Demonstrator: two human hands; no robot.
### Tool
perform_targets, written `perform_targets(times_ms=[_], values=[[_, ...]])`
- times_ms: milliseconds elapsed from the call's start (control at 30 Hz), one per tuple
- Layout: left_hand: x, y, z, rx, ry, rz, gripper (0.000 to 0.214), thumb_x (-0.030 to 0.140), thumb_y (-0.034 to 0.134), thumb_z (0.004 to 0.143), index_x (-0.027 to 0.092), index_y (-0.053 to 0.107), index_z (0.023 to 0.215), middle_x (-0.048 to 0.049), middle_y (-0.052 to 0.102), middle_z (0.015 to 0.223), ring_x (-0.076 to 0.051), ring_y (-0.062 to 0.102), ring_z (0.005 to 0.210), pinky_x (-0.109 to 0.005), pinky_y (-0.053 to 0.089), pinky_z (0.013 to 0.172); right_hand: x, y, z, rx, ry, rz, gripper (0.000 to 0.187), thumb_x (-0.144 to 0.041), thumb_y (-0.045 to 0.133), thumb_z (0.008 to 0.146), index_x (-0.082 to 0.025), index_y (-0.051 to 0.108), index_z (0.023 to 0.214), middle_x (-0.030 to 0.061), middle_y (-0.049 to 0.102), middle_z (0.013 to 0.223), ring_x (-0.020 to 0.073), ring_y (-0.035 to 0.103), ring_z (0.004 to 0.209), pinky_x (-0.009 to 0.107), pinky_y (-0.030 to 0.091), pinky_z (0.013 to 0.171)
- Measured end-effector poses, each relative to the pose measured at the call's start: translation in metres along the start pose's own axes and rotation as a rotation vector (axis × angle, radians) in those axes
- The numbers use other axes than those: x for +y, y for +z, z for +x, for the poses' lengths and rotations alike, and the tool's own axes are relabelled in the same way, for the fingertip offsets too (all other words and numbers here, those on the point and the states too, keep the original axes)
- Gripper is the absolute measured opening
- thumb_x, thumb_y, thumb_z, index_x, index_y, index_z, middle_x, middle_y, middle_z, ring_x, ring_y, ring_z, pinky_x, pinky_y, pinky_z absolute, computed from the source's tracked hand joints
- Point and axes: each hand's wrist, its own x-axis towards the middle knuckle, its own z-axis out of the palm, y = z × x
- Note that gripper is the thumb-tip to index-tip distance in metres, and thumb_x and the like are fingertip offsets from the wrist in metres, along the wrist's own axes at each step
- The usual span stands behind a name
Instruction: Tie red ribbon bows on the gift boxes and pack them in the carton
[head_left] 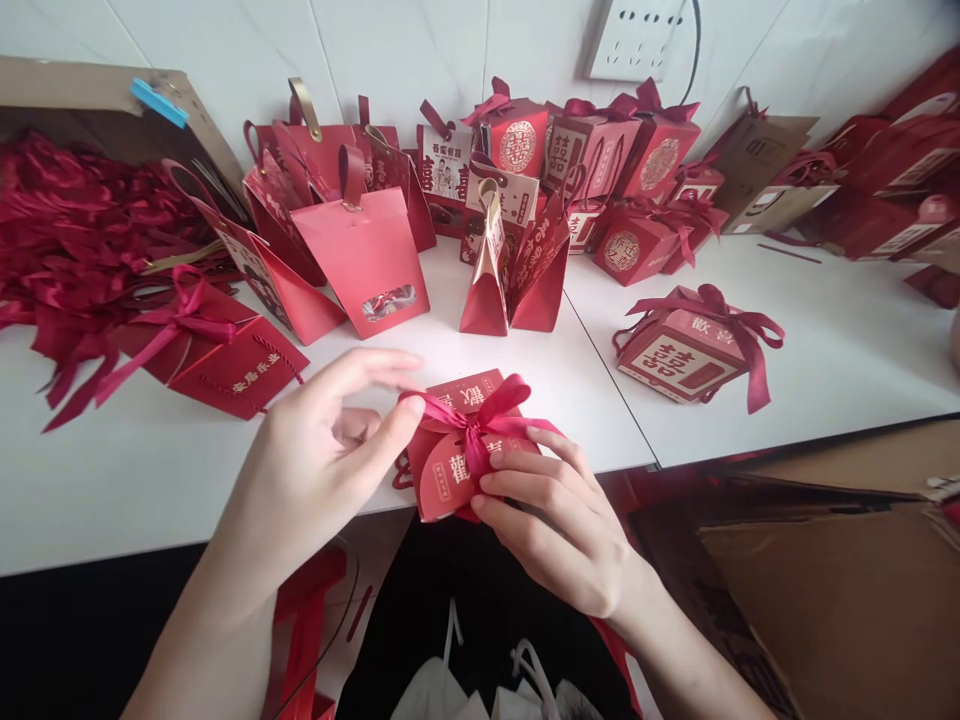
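Note:
A red gift box (pixel 442 470) with gold lettering sits at the table's front edge, seen from above. A bright crimson ribbon (pixel 474 432) is tied in a bow across its top. My left hand (pixel 330 440) is at the box's left side, its thumb touching the left end of the bow. The index finger is stretched out above, apart from the thumb and slightly blurred. My right hand (pixel 562 530) grips the box from the right, fingers bent over its top and the lower ribbon tail; its thumb is hidden.
Several red bags (pixel 367 250) with handles stand behind, beside ribboned boxes (pixel 517 140). A bow-tied box (pixel 682 350) sits to the right, another (pixel 225 350) to the left. Loose ribbons (pixel 67 230) fill a carton at the left. A cardboard box (pixel 832 590) stands below the table.

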Motion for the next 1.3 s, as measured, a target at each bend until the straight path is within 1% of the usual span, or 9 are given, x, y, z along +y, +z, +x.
perform_targets(times_ms=[100, 267, 400, 467, 600, 800, 933, 1133, 1300], values=[[0.005, 0.002, 0.005, 0.074, 0.174, 0.134, 0.027, 0.029, 0.058, 0.084, 0.024, 0.06, 0.11, -0.0028, 0.059, 0.112, -0.01, 0.061, 0.069, -0.021, 0.052, 0.058, 0.0, 0.002, 0.0, 0.005, -0.007, 0.02, 0.015, -0.007, 0.06, 0.084, -0.014, 0.066, 0.096, 0.0067, 0.07, 0.092, 0.019, 0.065, 0.097, 0.045, 0.047, 0.099], [0.008, 0.017, 0.008, -0.109, 0.405, 0.343, 0.011, 0.024, 0.056, 0.087, 0.019, 0.064, 0.092, -0.0035, 0.061, 0.099, -0.02, 0.055, 0.101, -0.032, 0.046, 0.09, 0.006, -0.009, -0.001, 0.15, 0.149, 0.129, 0.023, -0.022, 0.054, 0.088, -0.014, 0.059, 0.11, 0.012, 0.063, 0.099, 0.0225, 0.062, 0.097, 0.042, 0.054, 0.084], [0.007, 0.025, 0.002, -0.061, 0.394, 0.412, 0.008, 0.024, 0.056, 0.087, 0.018, 0.061, 0.085, -0.0029, 0.061, 0.091, -0.019, 0.056, 0.09, -0.034, 0.041, 0.083, 0.015, -0.019, 0.0, 0.042, 0.453, 0.079, 0.018, -0.022, 0.06, 0.087, -0.017, 0.059, 0.105, 0.0092, 0.062, 0.096, 0.0192, 0.062, 0.089, 0.031, 0.053, 0.075], [0.008, 0.027, 0.0, -0.04, 0.388, 0.446, 0.007, 0.022, 0.056, 0.087, 0.018, 0.06, 0.082, -0.0015, 0.061, 0.087, -0.019, 0.057, 0.085, -0.035, 0.038, 0.08, 0.017, -0.021, 0.002, -0.032, 0.517, 0.094, 0.005, -0.02, 0.056, 0.09, -0.019, 0.06, 0.093, 0.0044, 0.063, 0.084, 0.0153, 0.061, 0.076, 0.028, 0.051, 0.069], [0.012, 0.029, 0.0, -0.047, 0.367, 0.457, 0.009, 0.019, 0.056, 0.087, 0.019, 0.058, 0.079, 0.0022, 0.062, 0.077, -0.015, 0.058, 0.07, -0.034, 0.032, 0.076, 0.014, -0.024, 0.008, -0.065, 0.599, 0.062, 0.015, -0.018, 0.047, 0.093, -0.02, 0.052, 0.079, 0.0, 0.057, 0.07, 0.0128, 0.053, 0.064, 0.026, 0.045, 0.064], [0.01, 0.032, 0.003, -0.084, 0.313, 0.389, 0.009, 0.018, 0.058, 0.085, 0.018, 0.057, 0.075, 0.0037, 0.059, 0.073, -0.013, 0.056, 0.069, -0.032, 0.032, 0.076, 0.013, -0.032, 0.013, -0.288, 0.935, 0.432, 0.03, -0.03, 0.035, 0.097, -0.021, 0.038, 0.068, -0.0047, 0.039, 0.06, 0.0091, 0.034, 0.054, 0.021, 0.033, 0.05], [0.006, 0.033, 0.003, -0.074, 0.285, 0.361, 0.009, 0.017, 0.057, 0.083, 0.019, 0.056, 0.075, 0.0027, 0.058, 0.077, -0.014, 0.055, 0.075, -0.031, 0.033, 0.076, 0.018, -0.034, 0.009, -0.288, 1.128, 0.659, 0.038, -0.043, 0.038, 0.095, -0.02, 0.038, 0.064, -0.0042, 0.035, 0.06, 0.0092, 0.033, 0.054, 0.021, 0.03, 0.049], [0.004, 0.033, 0.004, -0.108, 0.27, 0.323, 0.013, 0.02, 0.058, 0.084, 0.019, 0.053, 0.072, 0.0034, 0.059, 0.075, -0.015, 0.053, 0.075, -0.032, 0.033, 0.076, 0.028, -0.041, 0.0, -0.345, 1.223, 0.881, 0.044, -0.051, 0.041, 0.091, -0.019, 0.038, 0.06, -0.0046, 0.036, 0.057, 0.0067, 0.028, 0.046, 0.021, 0.022, 0.042], [0.002, 0.032, 0.004, -0.093, 0.256, 0.297, 0.013, 0.024, 0.06, 0.085, 0.019, 0.055, 0.074, 0.0034, 0.061, 0.076, -0.015, 0.055, 0.076, -0.034, 0.036, 0.08, 0.028, -0.052, -0.005, -0.456, 1.216, 0.722, 0.044, -0.054, 0.045, 0.089, -0.02, 0.041, 0.061, -0.0051, 0.037, 0.053, 0.0076, 0.029, 0.046, 0.022, 0.025, 0.043]])
